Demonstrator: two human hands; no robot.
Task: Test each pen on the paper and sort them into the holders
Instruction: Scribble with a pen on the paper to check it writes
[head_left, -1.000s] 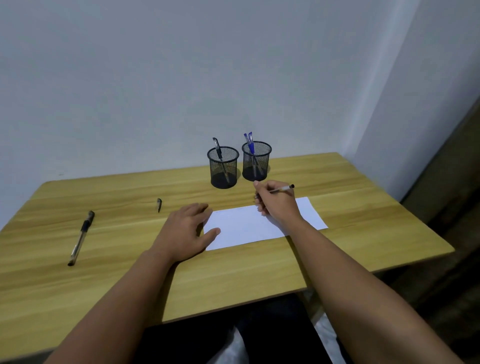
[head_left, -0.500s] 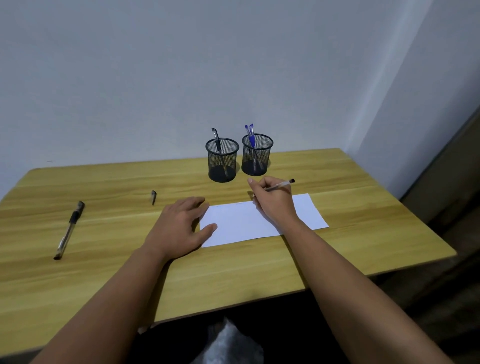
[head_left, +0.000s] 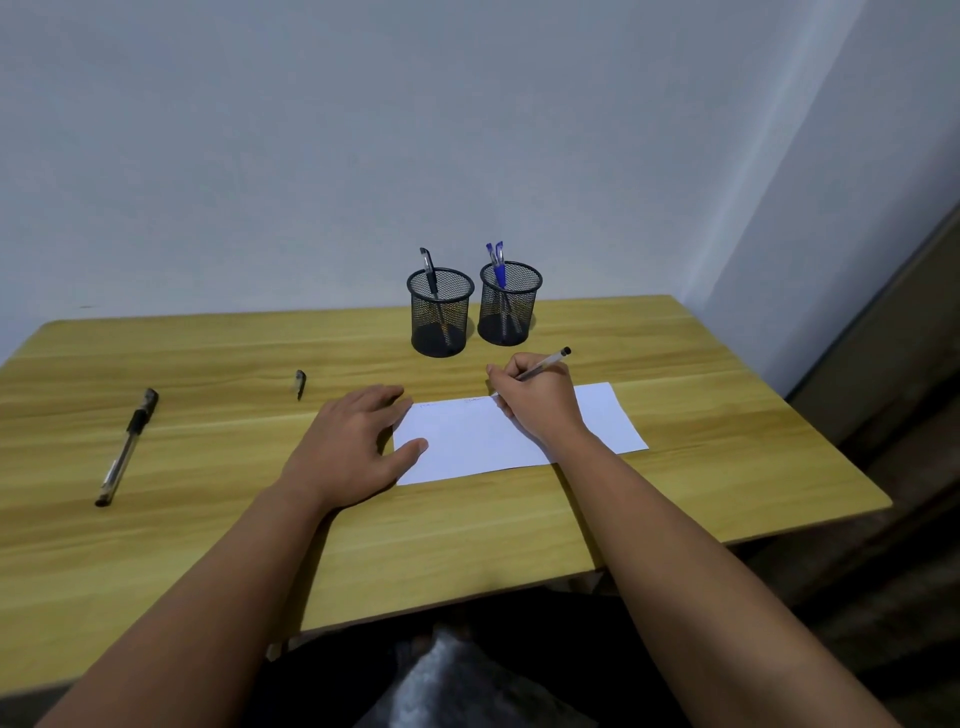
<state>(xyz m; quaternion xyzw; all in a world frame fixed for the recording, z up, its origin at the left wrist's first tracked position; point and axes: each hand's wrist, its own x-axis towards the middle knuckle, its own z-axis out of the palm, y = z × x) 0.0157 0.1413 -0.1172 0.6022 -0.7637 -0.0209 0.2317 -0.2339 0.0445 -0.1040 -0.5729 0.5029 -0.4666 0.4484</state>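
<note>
Right hand (head_left: 540, 400) hides the pen (head_left: 545, 359) tip (marks faint).

**Surfaces and materials, desk view**

Table (head_left: 519, 519): wood-grain top, yellowish, smooth, with a low satin sheen.
Sheet of paper (head_left: 467, 441): white, matt, flat, faint marks along its far edge.
Two holders, left (head_left: 440, 312) and right (head_left: 510, 304): black wire mesh, apparently metal, matt, see-through walls.
Loose pen (head_left: 126, 447): clear glossy plastic barrel, black rubbery-looking grip.
Pen in the right hand (head_left: 543, 400): clear plastic barrel, dark end plug.
Small cap (head_left: 300, 383): dark, likely plastic.
Wall (head_left: 311, 156): painted, matt, even.
</note>
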